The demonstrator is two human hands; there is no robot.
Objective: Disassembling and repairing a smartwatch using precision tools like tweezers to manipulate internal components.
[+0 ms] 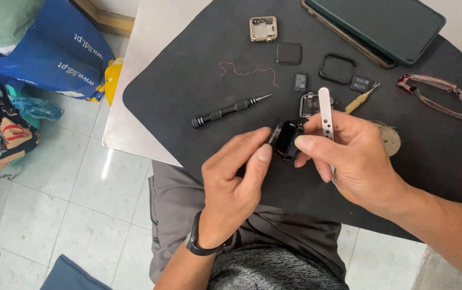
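Both hands grip a black smartwatch [289,138] above the mat's near edge: left hand [236,182] pinching its side, right hand [349,156] clasping its pale strap [325,110]

On the black mat [188,80] covering the surface we saw a black screwdriver [230,110] lying flat, a thin pink wire [247,71] curled above it, and a gold watch case [263,28] open near the top. Just beside that lay a black square screen [289,53], a small dark chip [300,81] and an empty black frame [337,68]. A phone in a dark green case [376,24] rested at the mat's upper edge, pink-framed glasses [440,96] to the right. On the tiled floor [80,204] we noticed a blue bag [53,51].
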